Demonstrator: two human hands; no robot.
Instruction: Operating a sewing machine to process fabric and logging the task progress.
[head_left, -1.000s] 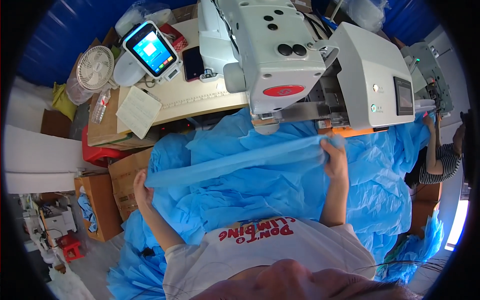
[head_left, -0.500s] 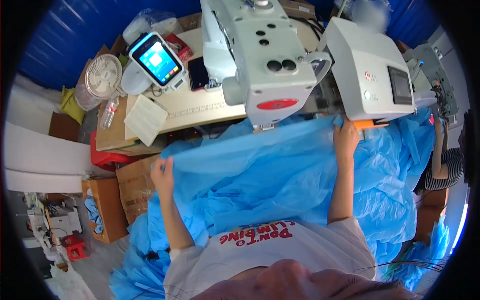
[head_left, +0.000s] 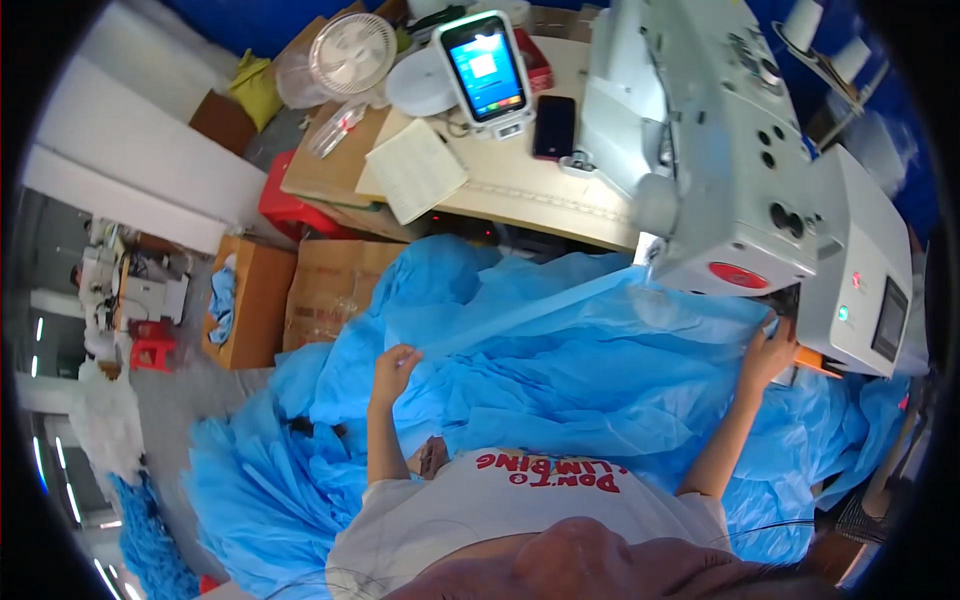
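Observation:
A thin blue sheet of film-like fabric [head_left: 540, 312] stretches between my two hands, its upper edge pulled taut. My left hand [head_left: 396, 370] pinches one end of that edge, off to the left over the heaped fabric. At the other end, my right hand [head_left: 768, 355] is closed on the sheet, close beside the orange part [head_left: 815, 361] under the white machine housing. Between the hands, the edge runs up to the foot area of the white sewing machine [head_left: 735, 215]. Whether the needle is in the fabric, I cannot tell.
Blue fabric [head_left: 265, 500] piles up below and left. The table [head_left: 560, 195] holds a lit touchscreen [head_left: 485, 68], a phone [head_left: 554, 127], an open notebook [head_left: 415, 170] and a small fan [head_left: 352, 53]. A cardboard box [head_left: 335, 290] stands left. Another person's arm [head_left: 890, 470] shows at right.
The view has swung left, so the machine sits further right. My left hand is lower relative to the table, and the sheet's edge now meets the machine's foot area. Both hands keep hold.

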